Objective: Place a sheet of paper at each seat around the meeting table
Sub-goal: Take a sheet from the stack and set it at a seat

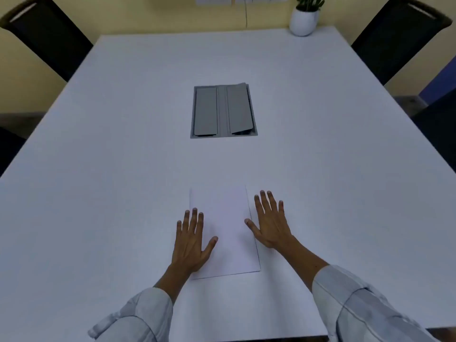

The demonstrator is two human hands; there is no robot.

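White paper (228,233) lies flat on the white meeting table (123,156), close to the near edge in front of me. Whether it is one sheet or a thin stack I cannot tell. My left hand (191,240) rests palm down with fingers spread, covering the paper's lower left part. My right hand (270,223) is spread palm down just right of the paper, its thumb touching the right edge. Neither hand grips anything.
A grey cable box with two flaps (223,111) is set into the table's middle. A white pot with a green plant (304,21) stands at the far edge. Black chairs stand at the far left (47,33) and far right (397,38).
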